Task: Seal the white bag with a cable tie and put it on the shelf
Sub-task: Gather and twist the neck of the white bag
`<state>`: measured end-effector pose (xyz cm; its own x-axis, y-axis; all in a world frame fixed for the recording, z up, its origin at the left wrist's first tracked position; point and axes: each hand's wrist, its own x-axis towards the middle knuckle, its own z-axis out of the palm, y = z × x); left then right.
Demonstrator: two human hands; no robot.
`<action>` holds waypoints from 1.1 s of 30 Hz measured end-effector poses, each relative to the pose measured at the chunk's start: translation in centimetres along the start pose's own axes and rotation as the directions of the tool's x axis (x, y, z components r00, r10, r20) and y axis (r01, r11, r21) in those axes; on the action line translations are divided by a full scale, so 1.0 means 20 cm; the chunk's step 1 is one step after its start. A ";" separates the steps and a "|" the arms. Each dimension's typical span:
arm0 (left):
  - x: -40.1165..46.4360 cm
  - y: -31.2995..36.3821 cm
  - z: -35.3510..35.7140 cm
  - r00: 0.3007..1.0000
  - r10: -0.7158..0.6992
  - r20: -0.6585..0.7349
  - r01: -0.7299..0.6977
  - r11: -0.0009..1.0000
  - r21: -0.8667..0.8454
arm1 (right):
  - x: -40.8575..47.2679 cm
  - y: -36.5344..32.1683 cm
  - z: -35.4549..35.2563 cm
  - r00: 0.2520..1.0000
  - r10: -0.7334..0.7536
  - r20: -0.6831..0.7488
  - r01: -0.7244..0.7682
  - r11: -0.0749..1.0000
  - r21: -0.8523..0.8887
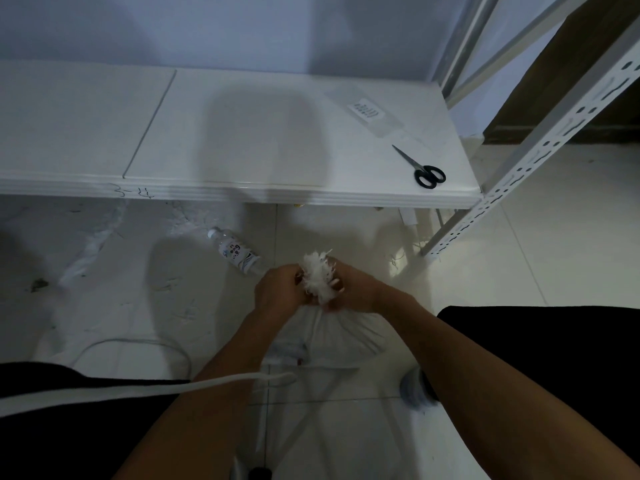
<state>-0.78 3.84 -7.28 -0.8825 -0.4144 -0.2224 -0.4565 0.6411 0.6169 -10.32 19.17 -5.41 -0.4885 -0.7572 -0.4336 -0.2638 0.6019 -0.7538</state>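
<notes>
Left hand (278,289): fingers closed round gathered neck of white woven plastic bag (332,332), forearm reaching forward.
Right hand (349,289): same grip, opposite side.
Bag: on floor, before white worktop's (242,133) front edge.

I judge this a storeroom: slotted metal shelf (540,147) beside a plain white surface (242,133), bare tiled floor (519,254) beneath.

Single head cam, wide-angle, looking forward and down: hands close below centre, table (242,188) ahead, shelf frame (519,161) right.
</notes>
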 end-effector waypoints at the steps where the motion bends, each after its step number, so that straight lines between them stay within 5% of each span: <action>1: 0.01 0.02 0.00 1.000 0.021 -0.018 -0.019 0.998 0.064 | 0.00 0.01 0.00 0.997 -0.010 -0.073 0.006 0.999 -0.053; 4: 0.02 0.05 0.02 0.998 0.056 0.032 -0.059 0.993 0.100 | 0.00 0.03 0.05 0.970 0.085 -0.229 -0.144 0.956 -0.254; 6: 0.03 0.04 0.03 0.995 0.062 0.075 -0.070 0.992 0.108 | -0.01 0.07 0.11 0.954 0.131 -0.268 -0.187 0.962 -0.198; 9: 0.06 0.05 0.00 0.982 -0.033 0.188 -0.005 0.980 0.199 | -0.03 0.11 0.18 0.983 0.050 -0.178 -0.056 0.998 -0.030; 14: 0.07 0.09 -0.05 0.939 -0.151 0.310 0.094 0.977 0.190 | 0.00 0.04 0.21 0.992 0.079 0.098 -0.070 0.993 -0.093; 18: 0.05 0.08 -0.07 0.932 -0.144 0.332 0.180 0.981 -0.079 | 0.01 0.03 0.26 0.984 0.156 -0.082 -0.168 0.970 -0.173; 21: 0.04 0.09 -0.09 0.886 -0.148 0.439 0.283 0.923 -0.261 | 0.05 0.10 0.27 0.981 0.187 -0.055 -0.194 0.964 -0.183; 26: 0.04 0.16 -0.17 0.828 -0.137 0.544 0.450 0.742 -0.497 | -0.01 0.12 0.22 0.951 0.192 -0.243 -0.153 0.973 0.170; 30: 0.07 0.22 -0.24 0.813 -0.058 0.579 0.225 0.949 -0.221 | -0.04 0.09 0.18 0.948 0.152 -0.280 -0.085 0.968 0.237; 33: 0.08 0.20 -0.20 0.776 -0.142 0.615 0.100 0.990 0.101 | -0.02 0.09 0.18 0.950 0.148 -0.274 -0.064 0.954 0.292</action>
<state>-3.46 3.21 -2.20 -0.6894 -0.0148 -0.7243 -0.5520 0.6582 0.5119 -7.62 19.75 -8.32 -0.7313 -0.5608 -0.3882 0.0229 0.5487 -0.8357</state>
